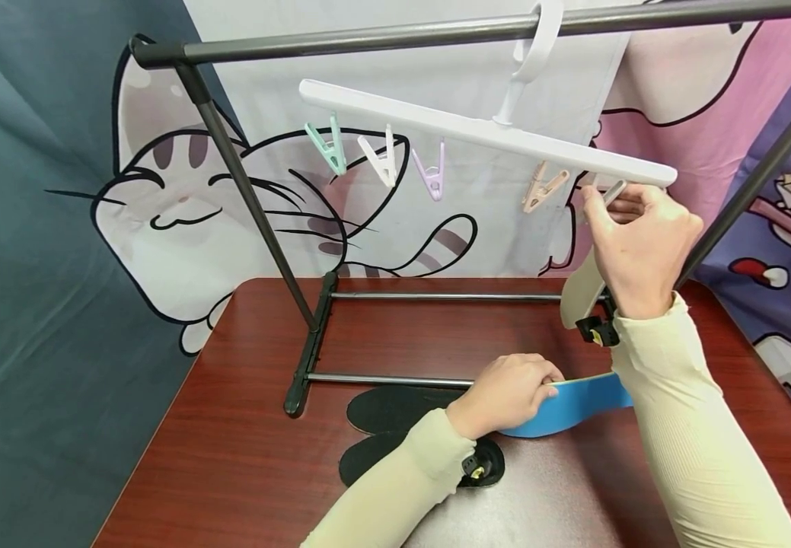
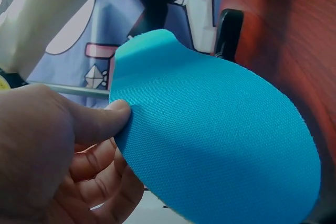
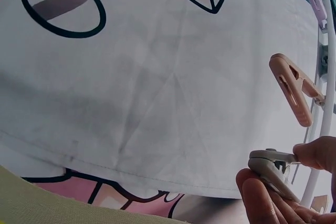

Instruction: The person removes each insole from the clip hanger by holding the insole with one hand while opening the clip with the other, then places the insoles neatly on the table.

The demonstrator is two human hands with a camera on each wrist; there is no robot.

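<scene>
My left hand pinches the edge of a blue insole low over the table, thumb on its blue face. Up at the right end of a white hanger, my right hand squeezes a grey clothespin between thumb and fingers. A beige insole hangs down beside the right wrist, its upper part hidden behind that hand. To the left along the hanger are a peach clothespin, a purple one, a white one and a green one, all with nothing in them.
Two black insoles lie on the brown table, partly under the left forearm. A dark metal rack stands on the table, and the tilted hanger hooks over its top bar. Printed cloth covers the back.
</scene>
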